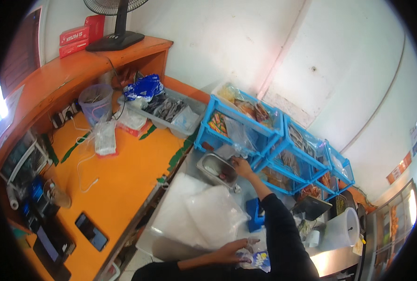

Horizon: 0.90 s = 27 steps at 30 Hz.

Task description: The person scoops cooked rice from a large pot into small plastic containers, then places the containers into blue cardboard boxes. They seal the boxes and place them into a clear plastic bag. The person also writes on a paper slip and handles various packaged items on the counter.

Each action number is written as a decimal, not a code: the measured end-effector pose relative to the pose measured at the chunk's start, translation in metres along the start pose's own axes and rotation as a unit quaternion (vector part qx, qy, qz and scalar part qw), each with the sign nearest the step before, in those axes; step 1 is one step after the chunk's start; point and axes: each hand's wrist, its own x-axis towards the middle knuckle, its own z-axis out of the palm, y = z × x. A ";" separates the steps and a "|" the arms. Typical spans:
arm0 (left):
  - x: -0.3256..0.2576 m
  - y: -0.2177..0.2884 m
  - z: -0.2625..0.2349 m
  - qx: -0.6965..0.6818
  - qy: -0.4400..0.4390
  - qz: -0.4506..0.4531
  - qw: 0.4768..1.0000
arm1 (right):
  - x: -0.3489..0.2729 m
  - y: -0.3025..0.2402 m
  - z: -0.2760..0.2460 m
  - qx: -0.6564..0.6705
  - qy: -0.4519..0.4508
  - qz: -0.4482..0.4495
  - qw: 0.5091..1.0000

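My right arm, in a dark sleeve, reaches forward over the metal counter. My right hand [240, 167] is closed at the right rim of a rectangular steel container [207, 167] with a small dark reddish item inside; what its fingers hold is too small to tell. Close to my body, my left hand [227, 253] is closed on a crumpled clear plastic bag [247, 256]. A blue-and-white packet [262, 260] lies just beside it. Stacks of clear plastic bags [213, 210] lie flat on the counter between the two hands, left of a small blue box [254, 214].
Blue stacked baskets [274, 136] of packaged goods line the back. On the left stands an orange desk [119, 173] with a phone [91, 231], a plastic tub [96, 100] and cables. A grey bin [171, 112] holds dark bags. A white bucket [342, 229] stands at right.
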 end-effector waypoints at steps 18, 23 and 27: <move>-0.007 -0.089 -0.016 -0.196 0.008 -0.033 0.980 | 0.117 0.078 0.083 -0.158 -0.128 0.088 0.975; 0.002 -0.046 -0.032 -0.397 -0.011 -0.123 0.909 | 0.098 0.078 0.078 0.031 -0.022 0.139 0.990; -0.011 -0.098 -0.004 -0.252 -0.014 -0.078 0.965 | 0.098 0.057 0.077 0.165 0.018 0.161 0.973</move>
